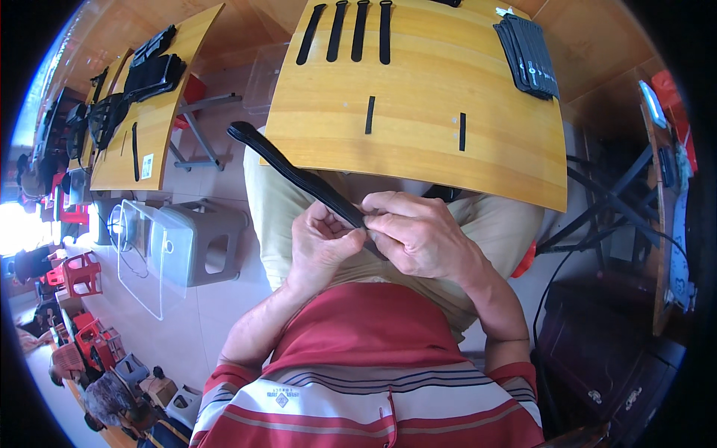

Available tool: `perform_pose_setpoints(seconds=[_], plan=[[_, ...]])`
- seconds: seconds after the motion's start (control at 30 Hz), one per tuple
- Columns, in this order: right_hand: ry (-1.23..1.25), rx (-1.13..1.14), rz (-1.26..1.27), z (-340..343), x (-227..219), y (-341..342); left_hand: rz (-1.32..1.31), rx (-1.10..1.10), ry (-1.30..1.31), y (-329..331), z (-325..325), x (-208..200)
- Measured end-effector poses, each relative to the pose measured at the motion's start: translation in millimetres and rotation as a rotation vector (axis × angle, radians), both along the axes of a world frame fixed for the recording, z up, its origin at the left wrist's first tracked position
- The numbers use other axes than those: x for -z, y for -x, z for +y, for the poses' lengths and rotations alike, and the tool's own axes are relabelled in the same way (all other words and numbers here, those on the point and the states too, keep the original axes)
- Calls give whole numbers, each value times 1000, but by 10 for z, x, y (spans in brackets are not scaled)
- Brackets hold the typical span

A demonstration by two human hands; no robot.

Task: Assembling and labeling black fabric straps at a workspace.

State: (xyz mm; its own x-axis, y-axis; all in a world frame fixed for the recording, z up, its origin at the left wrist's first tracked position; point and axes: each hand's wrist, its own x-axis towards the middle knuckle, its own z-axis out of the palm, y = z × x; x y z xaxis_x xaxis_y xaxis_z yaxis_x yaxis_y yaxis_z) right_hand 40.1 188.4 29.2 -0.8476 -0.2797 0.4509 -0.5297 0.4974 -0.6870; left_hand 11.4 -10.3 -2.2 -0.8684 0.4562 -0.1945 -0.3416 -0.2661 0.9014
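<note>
A long black strap [299, 175] slants up and to the left from my hands, over my lap, its rounded far end reaching past the table's near edge. My left hand [321, 243] closes round its lower part with curled fingers. From the other side my right hand [411, 231] pinches the strap's near end, thumb and fingertips pressed together. What lies between those fingertips is mostly hidden. Two short black strips [370, 115] lie apart on the wooden table [418, 149] ahead of me. Several black straps [358, 31] are lined up at its far left.
A stack of flat black pieces [526, 56] sits at the table's far right. On the left stands another table [160, 123] with black pouches [153, 75]. Nearer are a grey stool [216, 243] and a clear plastic box [153, 257]. People and red stools appear at the far left.
</note>
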Motion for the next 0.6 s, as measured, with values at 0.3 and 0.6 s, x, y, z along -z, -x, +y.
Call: perform_pose_setpoints(seconds=[0.3, 0.6], plan=[[-87, 39, 30, -27, 24, -38, -3, -39, 137, -58, 50, -109], [-282, 21, 111, -88, 153, -51, 23, -3, 215, -81, 34, -121]])
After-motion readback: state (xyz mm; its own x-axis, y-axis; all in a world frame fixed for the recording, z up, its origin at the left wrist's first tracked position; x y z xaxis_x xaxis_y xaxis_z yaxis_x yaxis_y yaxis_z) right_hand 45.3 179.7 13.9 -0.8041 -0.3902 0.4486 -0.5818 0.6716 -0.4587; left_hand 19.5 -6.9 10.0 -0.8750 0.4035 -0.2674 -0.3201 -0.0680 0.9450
